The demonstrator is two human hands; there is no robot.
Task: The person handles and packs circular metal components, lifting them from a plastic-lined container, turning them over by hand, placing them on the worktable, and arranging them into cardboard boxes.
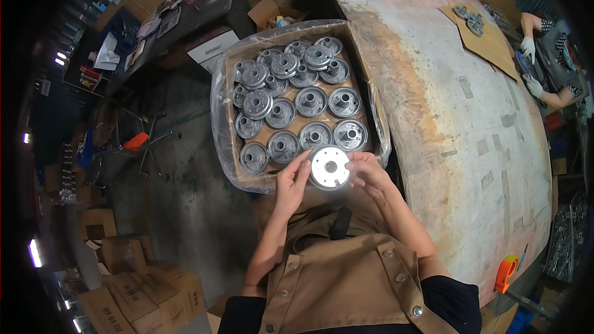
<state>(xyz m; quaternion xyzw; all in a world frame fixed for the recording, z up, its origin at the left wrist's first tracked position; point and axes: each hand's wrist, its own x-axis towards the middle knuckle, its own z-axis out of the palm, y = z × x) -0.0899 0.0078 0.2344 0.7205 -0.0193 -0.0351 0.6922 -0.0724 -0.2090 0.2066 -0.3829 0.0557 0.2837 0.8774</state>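
Between my two hands is a round metal wheel hub (320, 175), its flat bright face turned up, with a hole in the middle and small holes around it. My left hand (293, 180) grips its left rim between thumb and fingers. On the opposite rim, my right hand (369, 175) pinches it the same way. Just beyond, an open cardboard box (378, 102) lined with clear plastic holds several more grey hubs (311, 101). Some lie with the stub up in rows; others are heaped at the far side. The held hub is over the box's near edge.
Along the right runs a large worn table (445, 124), with a cardboard sheet (489, 49) bearing several hubs and an orange tape dispenser (506, 273). A co-worker's gloved hands (528, 51) are at its far edge. Cartons (142, 294) stand lower left; a dark desk (204, 18) stands upper left.
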